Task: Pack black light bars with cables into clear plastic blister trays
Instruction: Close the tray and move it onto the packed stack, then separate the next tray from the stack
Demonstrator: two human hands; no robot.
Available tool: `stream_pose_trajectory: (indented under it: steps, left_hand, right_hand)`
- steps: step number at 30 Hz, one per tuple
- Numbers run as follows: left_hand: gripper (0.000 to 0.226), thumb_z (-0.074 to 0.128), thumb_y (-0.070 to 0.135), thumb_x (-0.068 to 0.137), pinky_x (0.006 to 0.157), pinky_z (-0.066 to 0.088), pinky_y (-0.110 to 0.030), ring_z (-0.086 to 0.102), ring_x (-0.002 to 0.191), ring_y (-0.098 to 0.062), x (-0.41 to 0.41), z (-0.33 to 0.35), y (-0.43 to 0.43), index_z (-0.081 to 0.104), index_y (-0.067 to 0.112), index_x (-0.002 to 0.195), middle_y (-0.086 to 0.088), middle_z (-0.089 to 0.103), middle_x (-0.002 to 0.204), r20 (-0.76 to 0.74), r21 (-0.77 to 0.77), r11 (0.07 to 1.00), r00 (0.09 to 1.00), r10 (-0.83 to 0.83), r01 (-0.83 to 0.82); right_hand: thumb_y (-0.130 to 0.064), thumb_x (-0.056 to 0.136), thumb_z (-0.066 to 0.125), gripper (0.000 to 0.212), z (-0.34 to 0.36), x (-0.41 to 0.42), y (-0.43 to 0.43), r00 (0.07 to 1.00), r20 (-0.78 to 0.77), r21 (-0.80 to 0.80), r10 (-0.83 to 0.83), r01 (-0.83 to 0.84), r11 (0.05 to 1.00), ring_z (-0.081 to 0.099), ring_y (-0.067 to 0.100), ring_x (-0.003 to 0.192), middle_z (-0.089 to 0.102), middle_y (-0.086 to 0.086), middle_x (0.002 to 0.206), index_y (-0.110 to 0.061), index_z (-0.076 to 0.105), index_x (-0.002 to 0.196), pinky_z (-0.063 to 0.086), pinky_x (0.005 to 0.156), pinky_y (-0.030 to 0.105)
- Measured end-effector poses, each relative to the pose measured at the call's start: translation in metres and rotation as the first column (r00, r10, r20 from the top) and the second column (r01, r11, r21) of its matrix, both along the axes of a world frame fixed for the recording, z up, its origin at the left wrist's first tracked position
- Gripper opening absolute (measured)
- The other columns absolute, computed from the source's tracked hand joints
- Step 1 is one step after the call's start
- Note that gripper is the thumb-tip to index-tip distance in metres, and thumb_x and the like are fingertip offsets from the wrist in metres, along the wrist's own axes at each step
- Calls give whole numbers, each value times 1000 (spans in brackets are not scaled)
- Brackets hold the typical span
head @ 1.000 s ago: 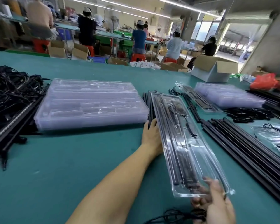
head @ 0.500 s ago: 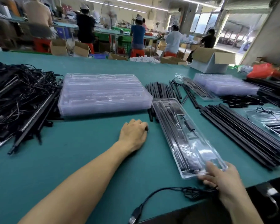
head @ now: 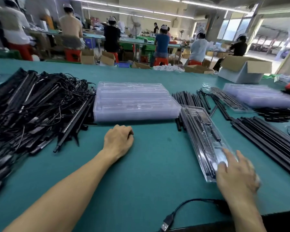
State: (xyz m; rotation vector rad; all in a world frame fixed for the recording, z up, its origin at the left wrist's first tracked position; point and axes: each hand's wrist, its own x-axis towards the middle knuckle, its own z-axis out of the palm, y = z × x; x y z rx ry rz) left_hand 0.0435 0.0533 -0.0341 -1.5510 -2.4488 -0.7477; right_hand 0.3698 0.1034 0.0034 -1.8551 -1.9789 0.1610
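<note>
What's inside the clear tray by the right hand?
Inside the clear tray, black light bars lie lengthwise with a cable beside them. The right hand covers its near end, hiding what sits there.

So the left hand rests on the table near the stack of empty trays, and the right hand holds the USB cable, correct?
No: the head view shows the right hand on the near end of the filled tray; the USB cable lies unheld. The rest is right.
</note>
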Motion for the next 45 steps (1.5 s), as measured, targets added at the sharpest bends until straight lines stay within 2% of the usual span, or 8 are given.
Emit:
stream_pose_trajectory:
  steps: [3, 7, 12, 15, 20, 30, 39, 45]
  left_hand:
    - [15, 55, 26, 90, 76, 46, -35, 57, 94, -22, -18, -3, -21, 68, 21, 95, 3, 69, 94, 13, 41, 998, 999, 46, -46]
    - [8, 60, 25, 88, 69, 45, -33, 58, 88, -22, -37, -2, -48, 68, 22, 89, 6, 68, 86, 27, 107, 989, 995, 96, -99]
    - [4, 68, 19, 83, 64, 48, -34, 61, 81, -25, -65, 1, -79, 71, 20, 85, 4, 69, 78, -32, 199, 962, 980, 196, -186]
    - [14, 70, 25, 83, 70, 49, -40, 58, 88, -30, -92, 6, -89, 68, 19, 95, -3, 67, 91, -69, 202, 935, 948, 312, -293]
    - [48, 54, 52, 93, 91, 44, -46, 47, 120, -34, -133, 16, -78, 46, 20, 128, -12, 50, 130, 22, -168, 860, 870, 492, -482]
    - [32, 53, 50, 89, 75, 38, -36, 60, 101, -35, -149, 32, -57, 54, 18, 95, -12, 63, 114, 65, -359, 798, 840, 539, -485]
    - [31, 48, 52, 91, 63, 40, -37, 54, 75, -28, -140, 36, -90, 45, 21, 94, -3, 57, 80, 290, 3, 884, 846, 447, -468]
    - [32, 49, 53, 92, 75, 44, -43, 55, 83, -34, -153, 27, -111, 45, 22, 99, -7, 60, 91, 345, 102, 798, 773, 532, -595]
  right_hand:
    - [-73, 91, 26, 63, -6, -19, 9, 983, 133, -285, 130, -87, 954, -3, 33, 149, 2, -4, 164, -53, 8, 149, 5, 115, 59]
    - [-74, 91, 22, 62, -21, -14, 12, 966, 201, -293, 163, -100, 951, -7, 33, 148, -6, -12, 163, -60, -6, 144, 7, 113, 64]
    - [-69, 91, 30, 62, -28, 8, 11, 953, 231, -296, 196, -123, 947, -1, 31, 150, 2, -5, 164, -57, 2, 146, 8, 117, 60]
    - [-68, 87, 45, 68, -18, -6, 10, 964, 228, -289, 136, -66, 955, 1, 32, 149, 5, 3, 163, -51, 18, 146, 8, 118, 58]
    - [-56, 85, 61, 61, -8, -70, -7, 976, 106, -49, 190, -186, 981, 2, 22, 146, 14, 6, 159, -34, 45, 139, 12, 114, 54]
    - [-55, 91, 50, 44, -28, -137, -23, 880, 65, -58, 471, -468, 882, 11, 15, 145, 26, -4, 153, -42, 46, 133, 6, 115, 39]
    - [-51, 91, 53, 41, -25, -159, -28, 827, -49, -99, 560, -562, 821, 17, 11, 143, 33, -7, 149, -41, 49, 131, 14, 113, 34]
    - [-43, 92, 56, 38, -23, -180, -26, 763, -163, -116, 626, -645, 755, 38, 13, 133, 48, -9, 138, -33, 53, 129, 29, 109, 33]
